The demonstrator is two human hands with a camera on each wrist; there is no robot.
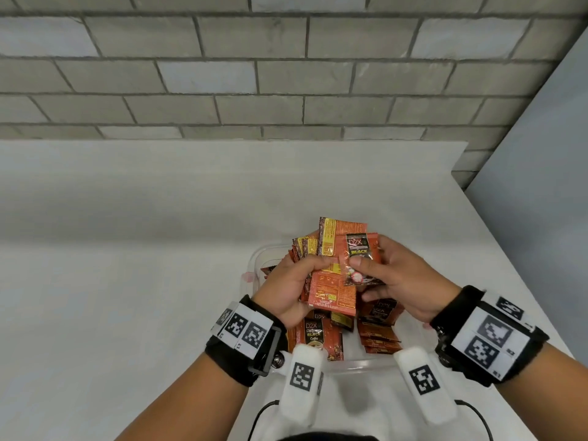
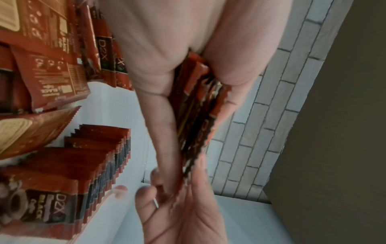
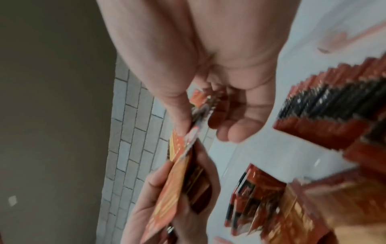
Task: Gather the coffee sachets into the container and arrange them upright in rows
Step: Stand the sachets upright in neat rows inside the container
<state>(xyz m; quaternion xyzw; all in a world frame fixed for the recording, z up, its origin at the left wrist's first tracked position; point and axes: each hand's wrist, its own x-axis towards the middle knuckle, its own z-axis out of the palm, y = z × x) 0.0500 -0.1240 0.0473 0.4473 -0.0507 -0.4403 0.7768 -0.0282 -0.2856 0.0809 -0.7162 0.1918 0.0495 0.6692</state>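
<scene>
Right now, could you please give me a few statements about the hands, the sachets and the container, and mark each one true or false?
1. The left hand grips a fanned bunch of sachets. True.
2. The right hand is empty. False: its fingers pinch one sachet with the dark label facing up.
3. Both hands are above the clear container. True.
4. The container holds no sachets. False: a row of upright sachets already stands in it, and others lie loose.
5. The container sits on a dark wooden floor. False: it rests on a white table.
</scene>
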